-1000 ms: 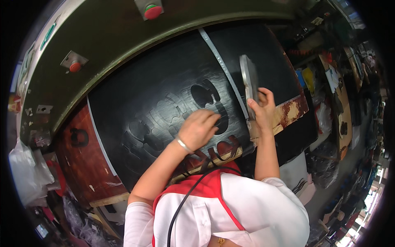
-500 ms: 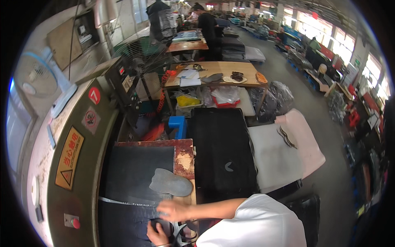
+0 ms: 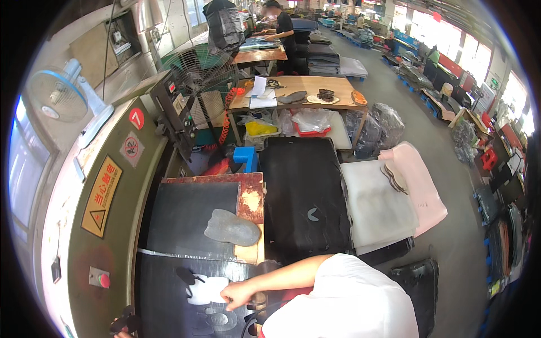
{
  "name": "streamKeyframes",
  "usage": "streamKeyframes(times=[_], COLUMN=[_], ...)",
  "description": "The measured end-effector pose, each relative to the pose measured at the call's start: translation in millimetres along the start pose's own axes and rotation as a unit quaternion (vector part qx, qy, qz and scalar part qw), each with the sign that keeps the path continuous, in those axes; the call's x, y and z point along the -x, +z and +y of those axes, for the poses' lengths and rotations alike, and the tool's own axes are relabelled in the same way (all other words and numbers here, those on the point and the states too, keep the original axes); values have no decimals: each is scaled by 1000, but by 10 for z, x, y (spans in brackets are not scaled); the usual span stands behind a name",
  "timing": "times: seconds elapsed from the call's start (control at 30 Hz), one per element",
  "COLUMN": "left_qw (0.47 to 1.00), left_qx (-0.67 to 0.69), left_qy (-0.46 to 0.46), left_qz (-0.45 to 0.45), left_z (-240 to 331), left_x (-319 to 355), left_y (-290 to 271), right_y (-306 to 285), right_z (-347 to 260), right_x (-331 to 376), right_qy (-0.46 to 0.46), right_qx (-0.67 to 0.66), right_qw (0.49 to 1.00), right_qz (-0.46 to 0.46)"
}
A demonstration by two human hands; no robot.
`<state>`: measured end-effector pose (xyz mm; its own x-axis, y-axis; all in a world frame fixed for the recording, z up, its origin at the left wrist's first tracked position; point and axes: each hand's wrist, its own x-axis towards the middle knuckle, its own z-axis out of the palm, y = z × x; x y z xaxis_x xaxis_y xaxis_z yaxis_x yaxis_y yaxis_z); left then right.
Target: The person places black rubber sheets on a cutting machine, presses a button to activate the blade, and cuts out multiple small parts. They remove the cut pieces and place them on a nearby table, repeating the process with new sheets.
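My right hand (image 3: 239, 294) is closed, its fingertips at the right end of a white sole-shaped piece (image 3: 207, 290) lying on the black work surface (image 3: 163, 269). Whether the fingers grip the piece cannot be made out. A small black piece (image 3: 185, 275) lies at its upper left edge. Just below are sole-shaped outlines (image 3: 218, 320) on the surface. At the lower left edge, my left hand (image 3: 121, 334), mostly cut off, is closed around a black object (image 3: 127, 321) whose kind is unclear. A grey sole-shaped sheet (image 3: 232, 227) rests on the surface's far part.
A green machine body (image 3: 118, 225) with a red button (image 3: 103, 280) stands at left. Black sheets (image 3: 304, 197) and white sheets (image 3: 377, 208) are stacked to the right. Beyond are a wooden table (image 3: 293, 90), a floor fan (image 3: 197, 70) and a person (image 3: 284, 36).
My left hand has moved from beside my right hand to the lower left edge. The white sole-shaped piece now shows at my right hand, which has shifted slightly. The view has tilted a little.
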<state>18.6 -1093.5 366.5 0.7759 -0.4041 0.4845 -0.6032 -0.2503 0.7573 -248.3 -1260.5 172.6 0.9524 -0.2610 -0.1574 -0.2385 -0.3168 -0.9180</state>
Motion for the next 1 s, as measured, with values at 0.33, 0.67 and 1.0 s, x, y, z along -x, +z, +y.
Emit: streamKeyframes(times=[0.33,0.67,1.0], left_qw=[912,965,865], left_qx=[-138,-52,441], left_qy=[189,-10,-238], left_qz=[-337,-258,21], left_z=[-625,-511,-634], left_x=[2078,2090,1044], left_y=[981,945,306], right_y=[46,291,807], right_z=[76,-260,-388], right_x=[-440,-25,90], right_qy=[256,109,-162], right_qx=[-523,-343,389], right_qw=[799,928,906], right_qz=[-151,97,35])
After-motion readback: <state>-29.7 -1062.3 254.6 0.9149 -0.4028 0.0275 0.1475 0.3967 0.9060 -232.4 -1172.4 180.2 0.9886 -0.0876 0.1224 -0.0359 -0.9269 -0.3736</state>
